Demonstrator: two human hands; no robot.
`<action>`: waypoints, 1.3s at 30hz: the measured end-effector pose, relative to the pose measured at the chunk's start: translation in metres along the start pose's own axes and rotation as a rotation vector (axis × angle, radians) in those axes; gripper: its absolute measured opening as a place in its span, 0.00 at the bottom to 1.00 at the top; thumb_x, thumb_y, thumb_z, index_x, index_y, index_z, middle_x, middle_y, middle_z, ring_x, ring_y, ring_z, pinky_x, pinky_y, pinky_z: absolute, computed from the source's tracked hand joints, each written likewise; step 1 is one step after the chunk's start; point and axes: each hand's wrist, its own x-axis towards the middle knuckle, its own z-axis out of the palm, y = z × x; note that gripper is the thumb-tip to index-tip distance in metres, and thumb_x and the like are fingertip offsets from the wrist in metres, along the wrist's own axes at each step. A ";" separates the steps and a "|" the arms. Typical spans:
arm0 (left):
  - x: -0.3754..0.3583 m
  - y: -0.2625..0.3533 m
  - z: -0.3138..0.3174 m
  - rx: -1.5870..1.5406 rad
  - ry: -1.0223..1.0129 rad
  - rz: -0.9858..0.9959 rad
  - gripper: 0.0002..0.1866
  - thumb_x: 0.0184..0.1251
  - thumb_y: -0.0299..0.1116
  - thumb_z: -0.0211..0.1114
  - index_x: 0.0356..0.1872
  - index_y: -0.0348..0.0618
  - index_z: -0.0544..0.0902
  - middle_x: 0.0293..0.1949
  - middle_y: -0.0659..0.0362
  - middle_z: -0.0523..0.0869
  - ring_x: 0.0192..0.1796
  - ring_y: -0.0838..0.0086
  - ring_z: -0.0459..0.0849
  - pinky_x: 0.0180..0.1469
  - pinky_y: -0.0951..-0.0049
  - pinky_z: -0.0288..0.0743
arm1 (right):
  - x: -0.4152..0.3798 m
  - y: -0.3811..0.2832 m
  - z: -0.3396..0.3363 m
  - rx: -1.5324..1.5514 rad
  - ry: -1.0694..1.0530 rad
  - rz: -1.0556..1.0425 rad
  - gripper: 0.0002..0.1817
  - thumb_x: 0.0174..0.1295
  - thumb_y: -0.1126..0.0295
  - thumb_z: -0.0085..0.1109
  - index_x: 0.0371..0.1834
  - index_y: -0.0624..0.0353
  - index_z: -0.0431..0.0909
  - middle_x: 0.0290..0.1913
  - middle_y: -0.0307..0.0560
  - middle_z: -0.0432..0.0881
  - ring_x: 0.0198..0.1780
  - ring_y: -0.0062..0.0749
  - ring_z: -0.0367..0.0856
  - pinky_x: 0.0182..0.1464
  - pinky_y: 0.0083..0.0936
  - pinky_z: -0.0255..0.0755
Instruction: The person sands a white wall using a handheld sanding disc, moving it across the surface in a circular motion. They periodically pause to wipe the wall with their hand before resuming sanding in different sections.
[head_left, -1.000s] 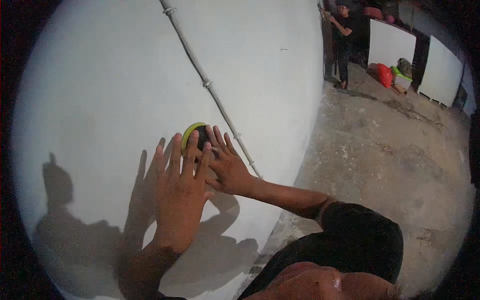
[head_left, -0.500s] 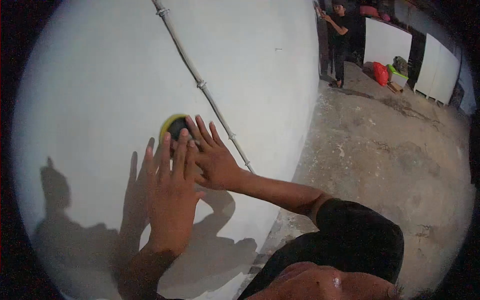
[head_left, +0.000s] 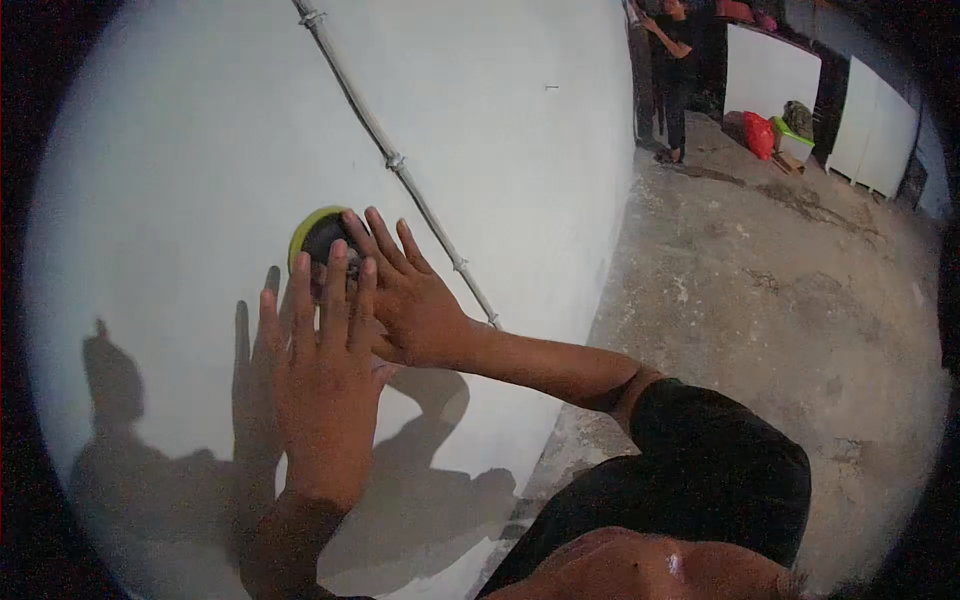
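A round pad (head_left: 322, 232), black with a yellow-green rim, lies flat against the white wall (head_left: 200, 180). My right hand (head_left: 415, 310) is spread flat over the pad's right side, fingers stretched upward. Partly in front of it, my left hand (head_left: 325, 390) is open too, its straight fingers overlapping the lower part of the pad. Behind the left hand, the right thumb side and the pad's lower edge are hidden.
A thin pipe (head_left: 393, 160) with clips runs slantwise down the wall. To the right lies a stained concrete floor (head_left: 740, 300). Farther back stand a person in dark clothes (head_left: 675, 80), a red bag (head_left: 758, 136), a green-rimmed box (head_left: 794, 144) and white panels (head_left: 872, 125).
Both hands and the pad have shifted left and slightly up along the wall. The camera view has tilted a little as well.
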 end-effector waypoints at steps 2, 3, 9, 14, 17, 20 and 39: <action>0.000 0.001 -0.001 0.003 -0.053 -0.003 0.56 0.51 0.55 0.75 0.80 0.58 0.53 0.82 0.59 0.47 0.83 0.58 0.44 0.82 0.44 0.37 | -0.010 -0.006 0.003 0.005 0.011 -0.020 0.47 0.63 0.40 0.56 0.80 0.54 0.55 0.82 0.66 0.40 0.83 0.62 0.34 0.79 0.62 0.32; -0.001 0.001 -0.001 0.008 -0.108 -0.002 0.54 0.58 0.58 0.71 0.81 0.62 0.49 0.82 0.60 0.43 0.83 0.62 0.41 0.83 0.46 0.33 | -0.020 -0.011 0.003 0.064 -0.020 -0.011 0.47 0.62 0.40 0.57 0.79 0.54 0.56 0.82 0.65 0.40 0.83 0.62 0.34 0.80 0.62 0.31; 0.001 0.000 0.007 0.130 -0.032 -0.049 0.53 0.58 0.58 0.71 0.81 0.63 0.50 0.83 0.62 0.43 0.83 0.61 0.40 0.83 0.46 0.31 | 0.006 -0.004 -0.006 0.062 -0.013 0.013 0.44 0.64 0.39 0.56 0.79 0.49 0.58 0.83 0.63 0.39 0.83 0.61 0.33 0.80 0.60 0.27; -0.001 -0.002 -0.006 0.034 -0.059 -0.059 0.53 0.53 0.53 0.74 0.80 0.63 0.54 0.82 0.61 0.46 0.83 0.58 0.44 0.82 0.43 0.37 | -0.019 -0.007 0.007 0.093 -0.020 -0.014 0.40 0.67 0.39 0.53 0.79 0.45 0.59 0.83 0.61 0.38 0.83 0.61 0.33 0.80 0.62 0.28; -0.003 -0.004 -0.006 0.006 -0.048 -0.047 0.55 0.48 0.50 0.77 0.80 0.62 0.56 0.82 0.60 0.48 0.82 0.55 0.46 0.80 0.41 0.42 | -0.031 -0.005 0.016 0.146 -0.048 -0.012 0.39 0.67 0.40 0.53 0.79 0.40 0.59 0.83 0.61 0.39 0.83 0.62 0.34 0.79 0.64 0.32; -0.002 -0.002 -0.011 0.022 -0.117 -0.031 0.55 0.50 0.53 0.76 0.80 0.64 0.54 0.83 0.60 0.45 0.83 0.57 0.43 0.82 0.43 0.38 | 0.006 0.008 -0.005 0.018 0.047 0.020 0.41 0.65 0.38 0.55 0.80 0.32 0.57 0.82 0.64 0.41 0.82 0.68 0.38 0.78 0.65 0.35; -0.001 0.001 -0.006 -0.010 -0.086 0.016 0.59 0.43 0.49 0.79 0.80 0.61 0.55 0.82 0.58 0.47 0.83 0.54 0.44 0.81 0.42 0.42 | -0.032 0.001 0.010 0.142 -0.029 0.027 0.37 0.66 0.39 0.54 0.77 0.38 0.64 0.82 0.63 0.41 0.83 0.63 0.36 0.80 0.60 0.32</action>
